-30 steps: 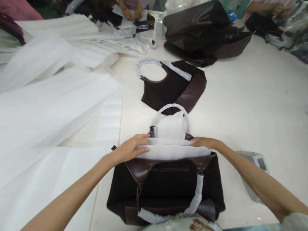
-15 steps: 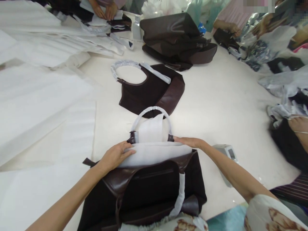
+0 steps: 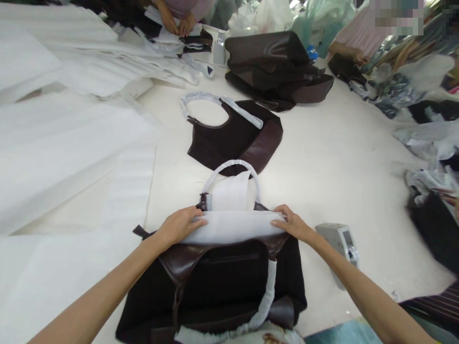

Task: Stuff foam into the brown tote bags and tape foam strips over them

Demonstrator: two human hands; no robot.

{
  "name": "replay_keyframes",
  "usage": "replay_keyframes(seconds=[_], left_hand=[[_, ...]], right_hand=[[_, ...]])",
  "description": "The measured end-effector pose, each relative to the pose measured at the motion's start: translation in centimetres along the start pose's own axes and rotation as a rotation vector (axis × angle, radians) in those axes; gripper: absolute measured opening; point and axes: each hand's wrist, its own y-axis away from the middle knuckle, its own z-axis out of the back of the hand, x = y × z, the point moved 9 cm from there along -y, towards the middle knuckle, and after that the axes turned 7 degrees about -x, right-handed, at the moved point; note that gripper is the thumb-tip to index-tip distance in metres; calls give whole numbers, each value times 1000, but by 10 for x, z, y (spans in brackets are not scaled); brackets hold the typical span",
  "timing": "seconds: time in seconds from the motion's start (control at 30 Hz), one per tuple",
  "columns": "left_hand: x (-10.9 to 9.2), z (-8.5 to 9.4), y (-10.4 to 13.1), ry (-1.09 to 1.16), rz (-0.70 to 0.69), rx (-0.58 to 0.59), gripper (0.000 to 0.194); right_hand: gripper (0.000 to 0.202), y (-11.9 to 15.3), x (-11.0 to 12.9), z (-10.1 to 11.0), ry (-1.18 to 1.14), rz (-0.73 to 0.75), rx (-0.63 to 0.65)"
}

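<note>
2 hands on 1 folded white sheet (image 3: 234, 227), which lies across the top of the dark bag (image 3: 229, 274) at the near edge of the surface (image 3: 358, 157). Left hand (image 3: 182, 225): thumb and fingers nearly closed, pinching the sheet's left end; right hand (image 3: 292, 224): same at its right end. Judged risks: uneven pull between the 2 grips could skew or crease it; a loose pinch could let the fold spring open
</note>
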Motion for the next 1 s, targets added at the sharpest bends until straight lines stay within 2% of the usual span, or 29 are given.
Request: replay_keyframes(seconds=[0.07,0.2,0.33,0.5,0.63,0.7,0.8,0.9,1.0], left_hand=[[2,0,-1,13,10,-4,32],[5,0,-2,36,17,-1,33],[7,2,-3,56,18,-9,32],[10,-2,-3,91,53,15,36],[7,-5,1,78,11,33,37],[4,-7,4,60,-6,42,32],[-1,-7,6,45,19,51,22],[-9,2,7,-77,80,-59,32],[-29,20,20,-208,10,-295,45]], right_hand=[[56,4,-1,3,-50,15,-72],[45,8,-8,-2,-90,-6,-61],[40,4,-5,0,-81,38,-79],[41,5,-22,-1,-25,-52,-97],[39,6,-31,4,-3,-66,-149],[40,4,-34,3,-55,-85,-134],[46,0,-34,-4,-131,-110,-33],[43,-4,-32,-8,-129,-113,26],[41,-6,-31,-7,-110,-108,40]])
